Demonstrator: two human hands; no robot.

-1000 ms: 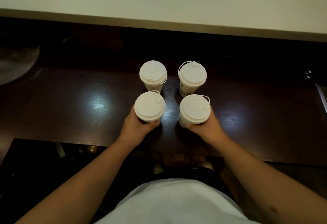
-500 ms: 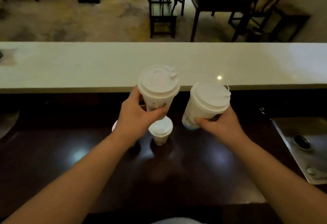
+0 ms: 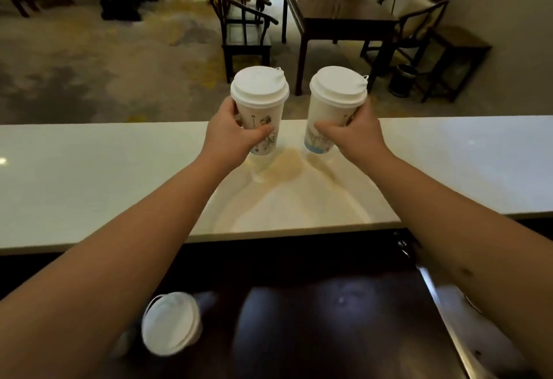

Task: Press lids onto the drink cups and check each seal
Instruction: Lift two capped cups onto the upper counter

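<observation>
I hold two white paper drink cups with white lids above the pale upper counter (image 3: 89,169). My left hand (image 3: 232,131) grips the left cup (image 3: 259,109), which bears a small drawing. My right hand (image 3: 356,133) grips the right cup (image 3: 335,109), which has a blue band at its base. Both cups stand upright, slightly above the counter's far part. A third lidded cup (image 3: 170,323) stands on the dark lower worktop (image 3: 314,318) under my left forearm. A fourth cup is hidden.
A steel sink edge (image 3: 466,318) runs along the right of the dark worktop. Beyond the counter lie a carpeted floor, dark wooden chairs (image 3: 242,22) and a dark table (image 3: 338,16). A small bin (image 3: 402,79) stands by the table.
Both hands lifted their cups from the dark worktop and carried them up and forward over the pale counter. My view tilted upward, so the cups left behind dropped to the bottom of the frame.
</observation>
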